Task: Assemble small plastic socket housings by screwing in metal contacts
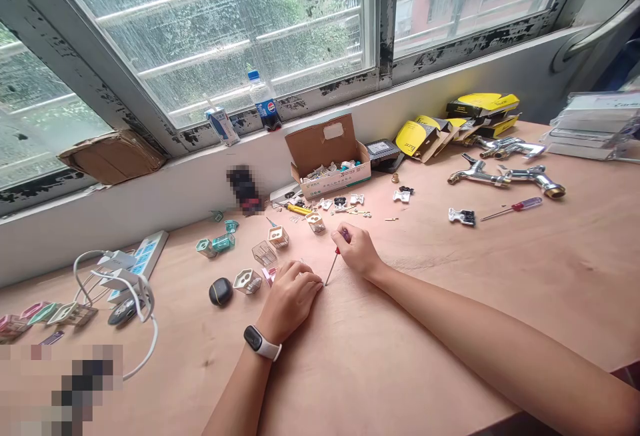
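Observation:
My right hand is closed around the handle of a screwdriver with a thin metal shaft. The shaft slants down, its tip close to the fingertips of my left hand. That hand rests low on the table with its fingers bent and pressed together; whatever lies under them is hidden. A pink part shows partly behind it. Close by stand a cream pencil sharpener with a hexagonal top, a clear hexagonal cup and another cream sharpener.
A black earbud case and teal sharpener parts lie to the left. Behind are an open cardboard box of small parts and a yellow-handled tool. Metal taps and a second screwdriver lie right.

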`<state>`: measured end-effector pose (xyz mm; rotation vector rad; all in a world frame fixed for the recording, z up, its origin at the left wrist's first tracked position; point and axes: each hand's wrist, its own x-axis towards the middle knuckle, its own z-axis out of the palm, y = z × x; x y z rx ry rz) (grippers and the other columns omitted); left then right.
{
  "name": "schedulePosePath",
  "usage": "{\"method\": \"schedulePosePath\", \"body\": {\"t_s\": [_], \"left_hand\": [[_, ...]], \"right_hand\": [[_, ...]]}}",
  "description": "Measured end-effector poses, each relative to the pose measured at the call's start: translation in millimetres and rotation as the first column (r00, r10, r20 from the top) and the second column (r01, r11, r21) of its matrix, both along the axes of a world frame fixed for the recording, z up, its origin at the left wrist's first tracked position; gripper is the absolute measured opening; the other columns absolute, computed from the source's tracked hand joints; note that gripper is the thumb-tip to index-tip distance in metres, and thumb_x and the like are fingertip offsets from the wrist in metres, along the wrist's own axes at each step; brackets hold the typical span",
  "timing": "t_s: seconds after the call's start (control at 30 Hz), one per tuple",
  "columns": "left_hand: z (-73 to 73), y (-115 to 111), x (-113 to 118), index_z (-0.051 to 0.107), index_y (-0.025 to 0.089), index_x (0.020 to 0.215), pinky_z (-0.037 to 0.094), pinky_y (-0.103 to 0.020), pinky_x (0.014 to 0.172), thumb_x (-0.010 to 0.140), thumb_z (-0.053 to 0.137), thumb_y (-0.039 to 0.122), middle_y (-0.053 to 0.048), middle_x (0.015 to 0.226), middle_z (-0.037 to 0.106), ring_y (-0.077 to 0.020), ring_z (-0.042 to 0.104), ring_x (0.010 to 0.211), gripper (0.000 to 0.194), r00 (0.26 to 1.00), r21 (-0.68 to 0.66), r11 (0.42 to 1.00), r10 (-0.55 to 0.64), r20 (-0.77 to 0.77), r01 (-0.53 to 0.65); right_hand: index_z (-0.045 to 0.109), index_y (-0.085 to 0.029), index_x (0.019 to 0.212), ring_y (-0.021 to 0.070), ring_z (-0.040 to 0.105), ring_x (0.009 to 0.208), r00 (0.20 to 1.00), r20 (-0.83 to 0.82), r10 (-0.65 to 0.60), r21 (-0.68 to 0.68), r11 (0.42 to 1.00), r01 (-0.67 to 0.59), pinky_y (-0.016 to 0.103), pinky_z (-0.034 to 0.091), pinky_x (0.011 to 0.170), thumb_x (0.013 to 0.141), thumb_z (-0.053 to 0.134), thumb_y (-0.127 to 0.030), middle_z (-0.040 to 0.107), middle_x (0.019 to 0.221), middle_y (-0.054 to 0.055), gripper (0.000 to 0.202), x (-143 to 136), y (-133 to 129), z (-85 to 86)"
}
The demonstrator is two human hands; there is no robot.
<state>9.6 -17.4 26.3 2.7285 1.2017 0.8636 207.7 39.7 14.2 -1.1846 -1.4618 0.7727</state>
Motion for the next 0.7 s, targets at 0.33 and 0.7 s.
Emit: {"method": "schedulePosePath", "body": {"t_s": [0.33,0.7], "left_hand": [[-3.7,0.7,-1.5,0.066,0.020,0.093,0.049,-0.034,0.078,0.099,0.051,0.020,-0.007,0.090,0.065,-0.0190,0.058,0.088,0.016,0.999,-0.068,0.997,-0.020,0.046,0.023],[-1.8,4.1,-5.3,0.067,0.018,0.091,0.049,-0.030,0.079,0.094,0.059,0.037,-0.005,0.090,0.070,-0.0181,0.064,0.086,0.020,0.823,-0.366,0.918,0.323,0.467,-0.152]], "right_hand": [[0.046,-0.019,0.064,0.0127,0.053,0.056,1.000,-0.009,-0.001,-0.018,1.000,0.001,0.024,0.038,0.060,0.088,0.051,-0.035,0.056,0.056,-0.001,0.029,0.4,-0.2,1.8],[0.047,-0.019,0.063,0.0119,0.052,0.055,0.999,-0.036,0.009,-0.034,0.999,-0.011,0.023,0.037,0.059,0.088,0.052,-0.035,0.057,0.056,-0.002,0.030,0.8,-0.8,3.7]]}}
